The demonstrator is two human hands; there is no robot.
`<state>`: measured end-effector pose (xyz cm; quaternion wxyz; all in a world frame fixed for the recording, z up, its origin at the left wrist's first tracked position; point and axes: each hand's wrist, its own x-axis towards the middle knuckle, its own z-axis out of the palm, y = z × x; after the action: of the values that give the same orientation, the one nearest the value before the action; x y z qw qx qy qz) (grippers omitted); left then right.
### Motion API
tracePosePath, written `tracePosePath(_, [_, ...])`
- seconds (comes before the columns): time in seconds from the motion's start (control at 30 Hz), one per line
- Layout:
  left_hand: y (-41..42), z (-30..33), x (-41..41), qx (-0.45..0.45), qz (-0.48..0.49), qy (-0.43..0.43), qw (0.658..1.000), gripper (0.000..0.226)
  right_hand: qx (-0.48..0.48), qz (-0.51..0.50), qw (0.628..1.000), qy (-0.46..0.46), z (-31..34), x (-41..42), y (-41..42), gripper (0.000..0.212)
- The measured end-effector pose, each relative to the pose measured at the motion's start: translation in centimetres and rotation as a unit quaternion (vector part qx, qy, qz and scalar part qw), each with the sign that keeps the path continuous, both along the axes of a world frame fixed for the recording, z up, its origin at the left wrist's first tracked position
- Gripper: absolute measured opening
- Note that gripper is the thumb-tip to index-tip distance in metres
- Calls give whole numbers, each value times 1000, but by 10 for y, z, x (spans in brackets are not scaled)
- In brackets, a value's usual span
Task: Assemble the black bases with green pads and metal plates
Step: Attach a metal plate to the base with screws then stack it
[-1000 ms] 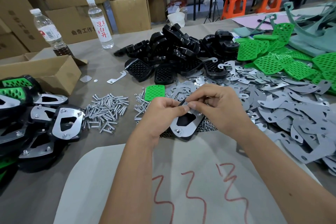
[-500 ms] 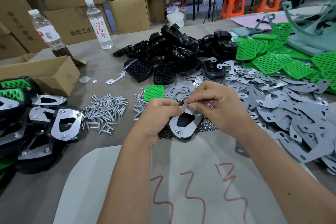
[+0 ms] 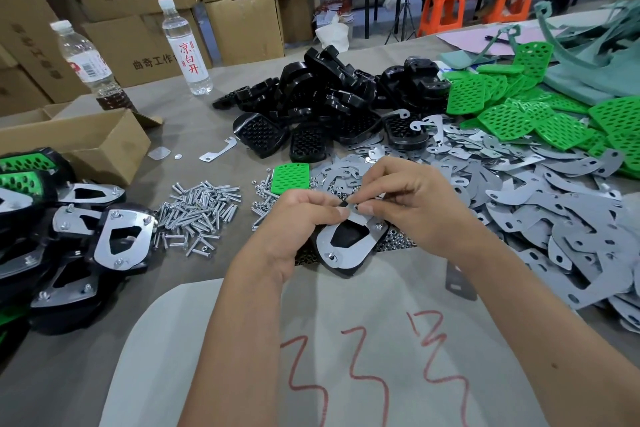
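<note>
At centre frame, the left hand [image 3: 304, 218] and right hand [image 3: 412, 204] are pinching together over the far tip of the shiny metal plate [image 3: 349, 246] lying on its black plastic base [image 3: 337, 270], long axis running away from the person, on the grey cloth-covered table [image 3: 69, 340] beside loose screws [image 3: 197, 215].

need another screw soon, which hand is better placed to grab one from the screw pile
Left. The screw pile lies on the left hand's side, while the right hand would have to cross over the base assembly both hands hold.
</note>
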<state>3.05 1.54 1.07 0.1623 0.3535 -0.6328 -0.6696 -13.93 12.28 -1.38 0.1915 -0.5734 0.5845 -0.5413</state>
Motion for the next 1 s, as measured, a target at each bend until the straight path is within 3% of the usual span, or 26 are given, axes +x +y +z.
tracePosePath(0.2, [-1,1,0,12,-6,-6,1000,56,-9,-21,998,-56,-1,3,0,13])
tracePosePath(0.43, [-5,-2,1,28,-22,2,999,23,9,27,999,-20,3,1,2,20])
tracePosePath(1.0, [-7,-2,0,35,-15,10,999,37,24,-5,998,-51,2,2,2,18])
